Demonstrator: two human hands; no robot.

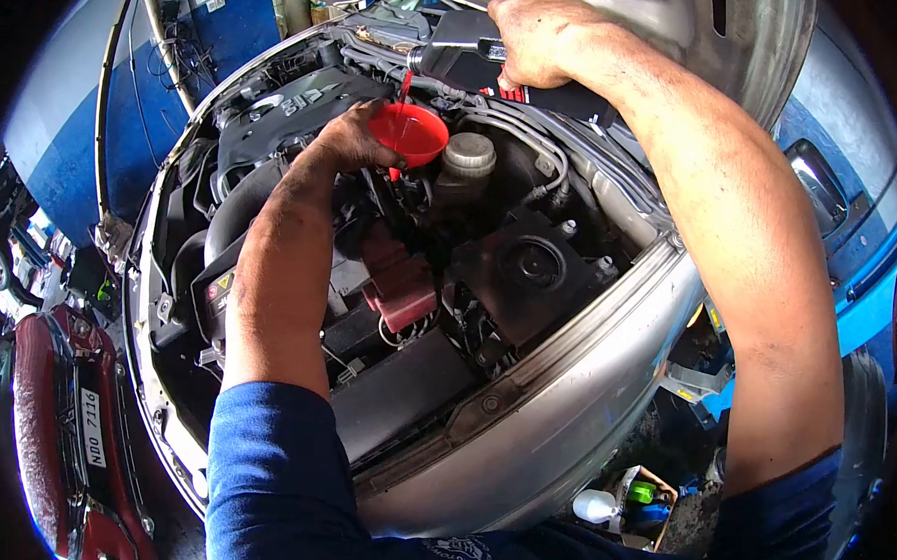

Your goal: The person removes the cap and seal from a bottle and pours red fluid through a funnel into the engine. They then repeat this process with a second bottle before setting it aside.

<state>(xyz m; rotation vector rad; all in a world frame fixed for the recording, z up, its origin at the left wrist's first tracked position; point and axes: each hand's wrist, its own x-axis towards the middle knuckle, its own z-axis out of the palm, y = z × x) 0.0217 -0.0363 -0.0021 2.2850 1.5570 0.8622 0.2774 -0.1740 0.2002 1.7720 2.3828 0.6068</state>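
Observation:
My left hand (350,136) grips the rim of a red funnel (412,130) standing in the open engine bay of a silver car (563,405). My right hand (539,39) holds a dark oil bottle (458,60) tilted mouth-down above the funnel. A thin red stream of fluid (406,86) runs from the bottle into the funnel. Right beside the funnel sits a reservoir with a grey cap (469,156). Both forearms reach over the car's front edge.
A red-covered battery terminal (400,288) and a black box (529,269) lie nearer me in the bay. The raised hood (750,33) is above. A red car (61,433) stands at lower left. A cardboard box with bottles (629,503) sits on the floor.

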